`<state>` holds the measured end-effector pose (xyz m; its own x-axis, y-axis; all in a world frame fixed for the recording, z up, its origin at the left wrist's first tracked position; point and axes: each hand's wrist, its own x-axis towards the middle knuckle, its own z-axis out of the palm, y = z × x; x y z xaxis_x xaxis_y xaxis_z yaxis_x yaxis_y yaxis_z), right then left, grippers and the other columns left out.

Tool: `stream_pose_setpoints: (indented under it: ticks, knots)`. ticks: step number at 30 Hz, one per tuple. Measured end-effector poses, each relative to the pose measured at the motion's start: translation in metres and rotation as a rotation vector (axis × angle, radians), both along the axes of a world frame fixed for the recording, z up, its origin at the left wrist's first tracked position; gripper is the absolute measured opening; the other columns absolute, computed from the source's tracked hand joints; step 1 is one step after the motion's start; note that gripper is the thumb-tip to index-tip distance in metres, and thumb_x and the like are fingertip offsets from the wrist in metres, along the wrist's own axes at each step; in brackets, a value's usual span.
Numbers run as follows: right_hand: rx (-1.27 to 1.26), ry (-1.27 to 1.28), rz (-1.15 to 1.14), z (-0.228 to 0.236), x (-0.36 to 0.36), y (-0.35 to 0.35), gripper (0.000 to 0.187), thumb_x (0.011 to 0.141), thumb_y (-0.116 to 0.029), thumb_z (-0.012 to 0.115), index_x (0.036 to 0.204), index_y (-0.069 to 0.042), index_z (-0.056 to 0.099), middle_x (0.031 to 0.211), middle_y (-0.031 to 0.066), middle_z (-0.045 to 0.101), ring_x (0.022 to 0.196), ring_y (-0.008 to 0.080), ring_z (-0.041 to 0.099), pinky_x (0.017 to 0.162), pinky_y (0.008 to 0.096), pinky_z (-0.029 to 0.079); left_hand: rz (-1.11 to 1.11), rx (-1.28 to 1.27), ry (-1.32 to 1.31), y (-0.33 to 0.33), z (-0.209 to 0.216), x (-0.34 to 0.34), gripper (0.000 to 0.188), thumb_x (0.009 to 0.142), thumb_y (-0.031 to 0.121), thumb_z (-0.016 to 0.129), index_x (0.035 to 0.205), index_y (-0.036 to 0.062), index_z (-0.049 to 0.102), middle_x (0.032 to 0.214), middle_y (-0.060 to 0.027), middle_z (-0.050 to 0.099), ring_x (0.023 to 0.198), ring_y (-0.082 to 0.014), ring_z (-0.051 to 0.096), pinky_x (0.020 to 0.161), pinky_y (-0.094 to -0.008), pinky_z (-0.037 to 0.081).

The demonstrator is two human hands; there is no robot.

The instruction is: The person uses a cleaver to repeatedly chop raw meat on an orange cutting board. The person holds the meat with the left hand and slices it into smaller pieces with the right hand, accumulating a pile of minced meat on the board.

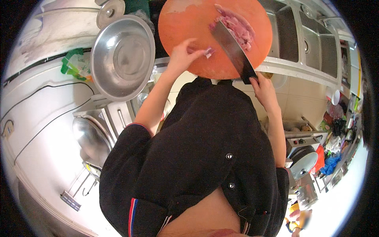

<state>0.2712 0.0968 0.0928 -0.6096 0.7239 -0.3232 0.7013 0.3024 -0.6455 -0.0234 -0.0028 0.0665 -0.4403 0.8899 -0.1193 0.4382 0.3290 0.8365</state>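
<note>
A round orange cutting board lies at the top of the view. Sliced raw pink meat is heaped on its right part. My right hand is closed around the dark handle of a cleaver. The broad blade slants across the board, its far end touching or very close to the meat's left side. Over the board's lower left, my left hand pinches a small pinkish-white scrap of meat between its fingertips, apart from the heap.
A wide steel bowl stands left of the board, with a round metal lid beyond it. Green plastic packaging lies farther left. To the right is a steel double sink. A pan is at the lower right.
</note>
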Motion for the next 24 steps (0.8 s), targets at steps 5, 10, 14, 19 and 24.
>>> stream_pose_setpoints:
  ticks: [5, 10, 14, 19, 24]
  knots:
    - [0.055, -0.016, -0.043, -0.008, 0.001, -0.018, 0.022, 0.091, -0.020, 0.057, 0.104, -0.002, 0.056, 0.077, 0.0224, 0.063, 0.073, 0.0420, 0.061, 0.065, 0.0481, 0.046, -0.107, 0.326, 0.402, -0.017, -0.029, -0.005, 0.017, 0.078, 0.012, 0.070, 0.091, 0.0020, 0.067, 0.096, -0.0113, 0.064, 0.086, -0.0297, 0.062, 0.078, -0.0380, 0.050]
    - [0.110, -0.064, -0.024, -0.005, -0.004, -0.024, 0.021, 0.091, -0.021, 0.056, 0.105, -0.005, 0.057, 0.079, 0.0234, 0.063, 0.077, 0.0438, 0.060, 0.065, 0.0520, 0.046, -0.313, 0.489, 0.422, -0.014, -0.053, 0.027, 0.020, 0.073, 0.008, 0.071, 0.092, 0.0033, 0.067, 0.097, -0.0086, 0.063, 0.091, -0.0285, 0.059, 0.080, -0.0380, 0.049]
    - [0.127, -0.113, -0.044, 0.003, -0.010, -0.031, 0.017, 0.091, -0.020, 0.055, 0.102, -0.007, 0.056, 0.077, 0.0220, 0.063, 0.074, 0.0444, 0.060, 0.062, 0.0532, 0.046, -0.336, 0.514, 0.441, -0.011, -0.054, 0.026, 0.022, 0.073, 0.007, 0.070, 0.094, 0.0032, 0.067, 0.097, -0.0087, 0.063, 0.092, -0.0286, 0.059, 0.081, -0.0388, 0.049]
    - [0.193, -0.227, -0.013, 0.025, -0.016, -0.051, 0.012, 0.092, -0.018, 0.053, 0.101, -0.009, 0.052, 0.073, 0.0189, 0.062, 0.068, 0.0435, 0.060, 0.057, 0.0533, 0.046, -0.345, 0.551, 0.461, -0.010, -0.057, 0.017, 0.023, 0.074, 0.007, 0.069, 0.096, 0.0028, 0.067, 0.099, -0.0093, 0.063, 0.094, -0.0292, 0.059, 0.082, -0.0392, 0.049]
    - [0.267, -0.248, 0.060, 0.045, -0.020, -0.066, 0.016, 0.091, -0.014, 0.054, 0.107, -0.012, 0.054, 0.078, 0.0153, 0.062, 0.067, 0.0387, 0.061, 0.057, 0.0478, 0.048, -0.381, 0.536, 0.481, -0.002, -0.061, 0.016, 0.023, 0.073, 0.009, 0.070, 0.095, 0.0007, 0.067, 0.100, -0.0108, 0.063, 0.095, -0.0306, 0.058, 0.082, -0.0399, 0.050]
